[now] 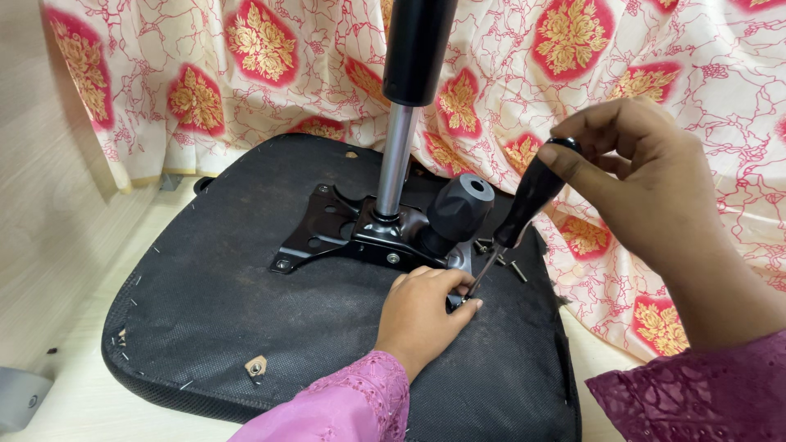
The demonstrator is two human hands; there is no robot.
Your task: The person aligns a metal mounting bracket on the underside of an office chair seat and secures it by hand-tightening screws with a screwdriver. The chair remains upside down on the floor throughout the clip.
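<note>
Gripping the screwdriver (524,205) by its black handle, our right hand (647,188) has its fingers wrapped shut around the top, the shaft slanting down from that grip to our left hand (426,315). There our fingertips pinch together at the tip, beside the black metal mounting plate (327,233) on the upturned chair seat (246,327); loose screws (499,254) lie just beyond.

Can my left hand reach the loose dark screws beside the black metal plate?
Probably yes: the loose dark screws lie uncovered just beyond the left hand, though the screwdriver shaft crosses between.
</note>
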